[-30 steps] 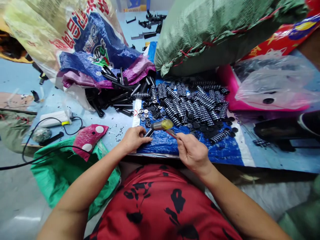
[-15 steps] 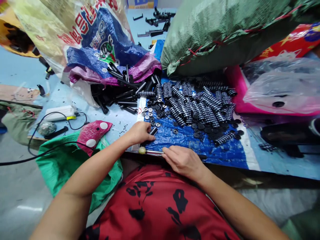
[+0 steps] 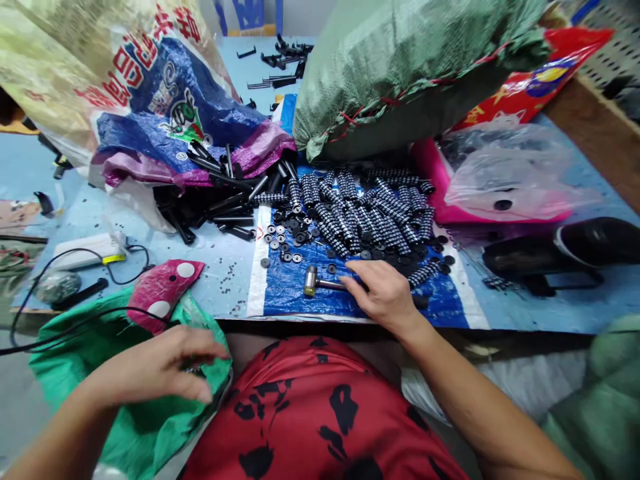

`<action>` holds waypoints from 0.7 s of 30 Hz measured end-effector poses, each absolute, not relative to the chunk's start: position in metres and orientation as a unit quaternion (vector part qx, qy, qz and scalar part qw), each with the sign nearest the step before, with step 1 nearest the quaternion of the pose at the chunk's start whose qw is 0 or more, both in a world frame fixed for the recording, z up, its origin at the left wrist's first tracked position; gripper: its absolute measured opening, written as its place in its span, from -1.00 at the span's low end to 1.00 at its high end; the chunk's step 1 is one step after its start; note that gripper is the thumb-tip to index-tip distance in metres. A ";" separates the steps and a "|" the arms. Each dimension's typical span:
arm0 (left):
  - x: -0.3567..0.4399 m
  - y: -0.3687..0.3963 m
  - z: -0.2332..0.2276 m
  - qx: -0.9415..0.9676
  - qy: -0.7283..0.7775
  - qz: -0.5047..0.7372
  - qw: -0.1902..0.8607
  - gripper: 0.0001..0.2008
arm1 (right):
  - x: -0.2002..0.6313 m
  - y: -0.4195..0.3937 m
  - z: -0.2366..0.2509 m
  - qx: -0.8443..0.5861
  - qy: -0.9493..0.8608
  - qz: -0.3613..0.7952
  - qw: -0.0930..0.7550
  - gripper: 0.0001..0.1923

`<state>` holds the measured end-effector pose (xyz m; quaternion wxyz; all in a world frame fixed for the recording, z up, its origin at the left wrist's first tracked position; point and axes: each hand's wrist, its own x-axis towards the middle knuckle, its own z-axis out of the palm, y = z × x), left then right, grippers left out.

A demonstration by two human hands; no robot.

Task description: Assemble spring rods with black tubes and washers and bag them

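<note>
I have the left hand (image 3: pixel 163 367) above the near-left bright-green sack (image 3: pixel 145 437), off the worktop (image 3: pixel 213 243); its fingers are loosely curled and parted, the thumb well away from them. My right hand (image 3: pixel 383 293) is over the handle of a small mallet (image 3: pixel 310 281), knuckles bent; I cannot tell whether it grips the handle or only rests on it. The mallet lies sideways near the worktop's near edge, head to the left, on a blue plastic sheet (image 3: pixel 283 293). Bare sheet gives me room left of the head. On the far side, black washers (image 3: pixel 297 258) and heaped checked cylinders (image 3: pixel 350 227) bound that space. Farther back, a stitched grey-green sack (image 3: pixel 390 87) overhangs the heap; on the right stand a pink box (image 3: pixel 434 190) and a black cylindrical tool (image 3: pixel 525 257).
</note>
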<state>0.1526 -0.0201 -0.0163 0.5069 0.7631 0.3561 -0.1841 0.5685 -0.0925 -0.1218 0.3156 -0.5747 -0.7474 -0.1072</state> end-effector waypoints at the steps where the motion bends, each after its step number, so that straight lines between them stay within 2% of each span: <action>1: 0.167 -0.017 -0.019 0.758 0.363 -0.139 0.525 -0.57 | 0.565 -0.084 -0.119 -0.590 -0.737 -0.134 0.301 -0.78; 2: 0.184 -0.011 -0.024 0.767 0.390 -0.076 0.503 -0.61 | 0.561 -0.075 -0.117 -0.612 -0.727 -0.158 0.270 -0.79; 3: 0.201 -0.002 -0.029 0.794 0.441 -0.015 0.418 -0.63 | 0.557 -0.068 -0.115 -0.635 -0.718 -0.173 0.228 -0.79; 4: 0.218 0.010 -0.036 0.819 0.497 0.017 0.286 -0.66 | 0.554 -0.061 -0.114 -0.655 -0.711 -0.179 0.184 -0.79; 6: 0.244 0.038 -0.050 0.832 0.553 0.007 0.052 -0.67 | 0.550 -0.052 -0.113 -0.677 -0.705 -0.168 0.123 -0.80; 8: 0.260 0.067 -0.063 0.834 0.549 -0.029 -0.048 -0.66 | 0.548 -0.047 -0.115 -0.687 -0.702 -0.151 0.108 -0.83; 10: 0.267 0.089 -0.071 0.845 0.530 -0.047 -0.056 -0.70 | 0.549 -0.046 -0.117 -0.694 -0.696 -0.137 0.126 -0.84; 12: 0.270 0.099 -0.072 0.853 0.519 -0.028 -0.039 -0.72 | 0.553 -0.048 -0.118 -0.688 -0.692 -0.121 0.181 -0.80; 17: 0.281 0.070 -0.054 0.850 0.522 0.055 -0.028 -0.60 | 0.567 -0.057 -0.112 -0.632 -0.654 -0.001 0.417 -0.75; 19: 0.292 0.044 -0.052 0.856 0.513 0.066 -0.009 -0.52 | 0.571 -0.057 -0.110 -0.650 -0.545 0.104 0.520 -0.73; 21: 0.303 0.016 -0.060 0.876 0.477 0.067 0.036 -0.54 | 0.572 -0.055 -0.110 -0.639 -0.396 0.211 0.625 -0.67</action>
